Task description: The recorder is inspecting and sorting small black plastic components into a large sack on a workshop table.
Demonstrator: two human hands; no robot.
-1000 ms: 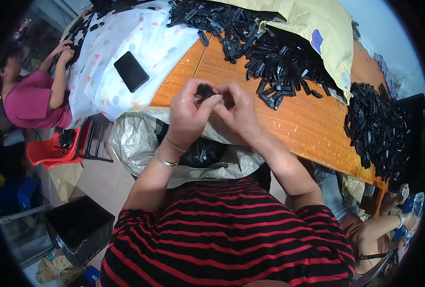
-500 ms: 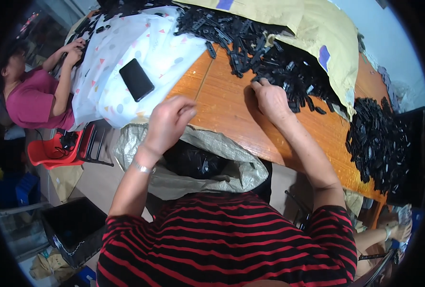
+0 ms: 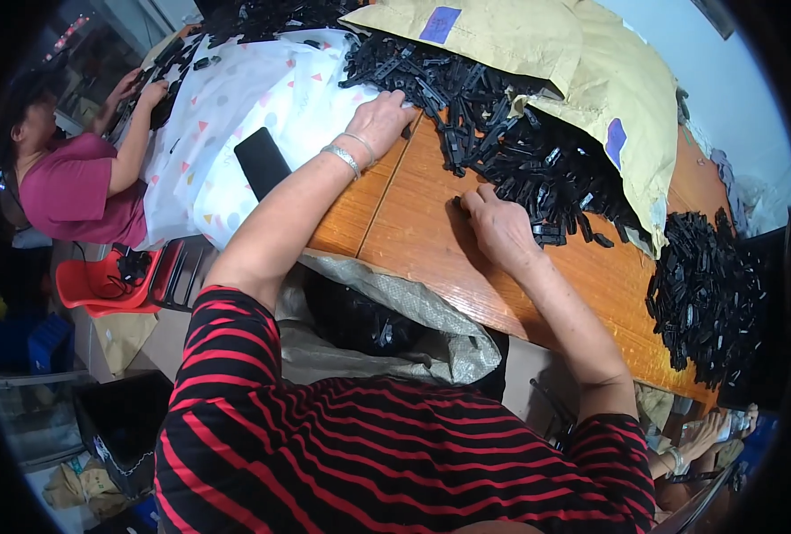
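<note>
A heap of small, long black plastic parts (image 3: 538,169) spreads over the far side of the wooden table. At the heap's left edge, my left hand (image 3: 379,126) reaches across the white patterned plastic sheet (image 3: 226,98). Its fingers curl down over a loose black plastic part (image 3: 406,132); their tips are partly hidden. My right hand (image 3: 502,233) rests low over the table just in front of the heap, thumb and fingertips pinched together. A small dark part (image 3: 458,203) shows at those fingertips.
Below the table edge hangs an open woven sack (image 3: 449,311) with dark contents. A black phone (image 3: 260,162) lies on the sheet. Large paper bags (image 3: 622,80) cover the far side. Another black heap (image 3: 702,303) sits right. A co-worker (image 3: 79,191) handles parts at the left.
My left hand has moved from above the sack, forward and right, to the loose part by the heap. My right hand has drawn slightly back from the heap, a dark part now at its fingertips.
</note>
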